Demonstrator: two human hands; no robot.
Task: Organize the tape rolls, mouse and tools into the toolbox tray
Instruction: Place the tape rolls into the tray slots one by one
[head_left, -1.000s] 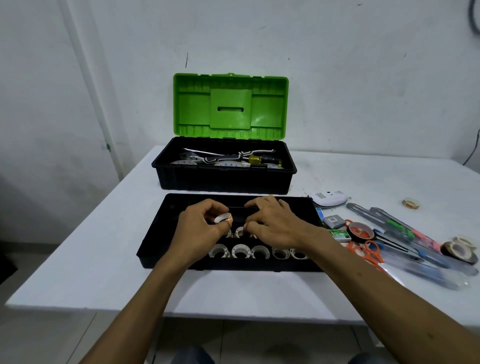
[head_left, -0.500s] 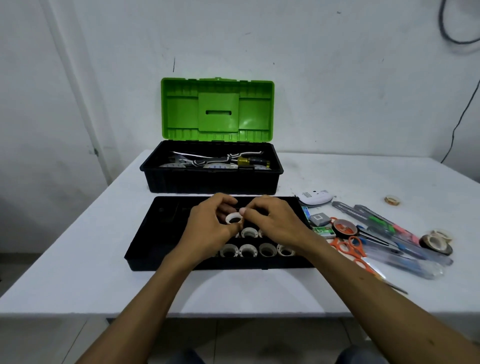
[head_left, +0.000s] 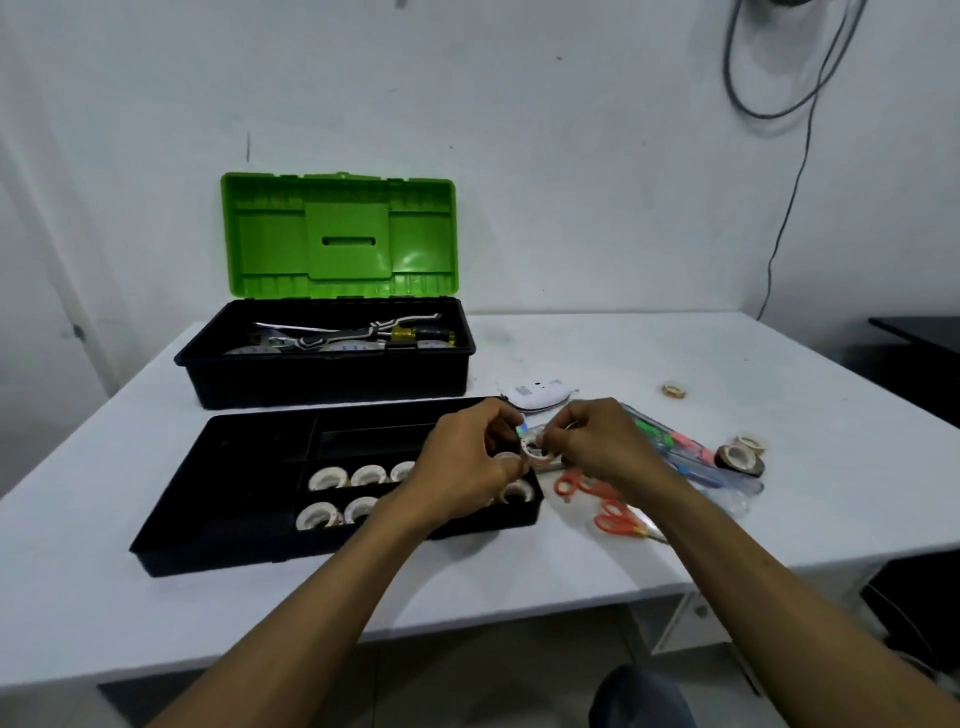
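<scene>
You hold a small tape roll (head_left: 537, 453), pale with an open core, between your two hands over the right end of the black toolbox tray (head_left: 223, 467). Your left hand (head_left: 467, 462) has its fingers curled in and pinches the roll from the left. Your right hand (head_left: 597, 447) pinches it from the right with the fingertips drawn together. The roll is lifted just above the tray's right rim, not lying in it. Below your hands, the tray's front compartments hold other tape rolls (head_left: 328, 478) standing on edge in two rows, cores facing you; your left hand hides part of both rows. The tray lies near the front edge of the white tabletop (head_left: 727, 519), left of the middle. Behind it, toward the back left corner, stands the black toolbox (head_left: 332, 379) with its green lid (head_left: 340, 234) raised upright. A yellow-handled screwdriver (head_left: 410, 335) and other tools lie inside it. A white mouse (head_left: 537, 397) lies just behind the tray's back right corner. Orange-handled scissors (head_left: 597, 499) lie just right of the tray, partly under your right forearm. Farther right is a blurred cluster of pens and cutters (head_left: 675, 447), then loose tape rolls (head_left: 740, 457) toward the right edge. One tiny roll (head_left: 674, 389) sits alone farther back.
</scene>
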